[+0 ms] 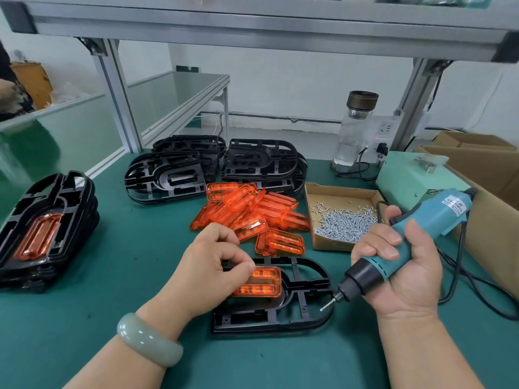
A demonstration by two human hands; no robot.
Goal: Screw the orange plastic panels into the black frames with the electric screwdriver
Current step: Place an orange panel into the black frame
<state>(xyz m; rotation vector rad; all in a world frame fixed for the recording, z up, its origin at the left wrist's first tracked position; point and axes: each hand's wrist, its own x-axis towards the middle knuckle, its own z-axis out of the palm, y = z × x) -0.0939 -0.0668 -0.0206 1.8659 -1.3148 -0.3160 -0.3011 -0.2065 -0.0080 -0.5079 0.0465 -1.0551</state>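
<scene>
Left hand point(216, 265) was over the left end of the orange panel point(261, 282), fingers curled in, thumb against forefinger. Couldn't tell if it pinched a screw or touched the panel. Right hand point(398, 270) was wrapped round the teal electric screwdriver point(407, 234), which was tilted with the bit down-left. The bit tip was at the right rim of the black frame point(280, 310); contact unclear. That frame lay flat on the green mat point(112, 276), front centre, with the panel seated in its recess. Loose orange panels were piled point(252, 214) just behind it, and a cardboard tray of screws point(339, 220) sat right of the pile. Two stacks of bare frames point(174, 175) point(261, 161) stood further back. On the far left was a frame stack point(42, 228) whose top one had a panel fitted. A glass bottle point(354, 130) and a pale green control box point(412, 172) were at back right, with cardboard cartons point(477, 153) beyond them. A jade bangle point(148, 343) was on the left wrist.
</scene>
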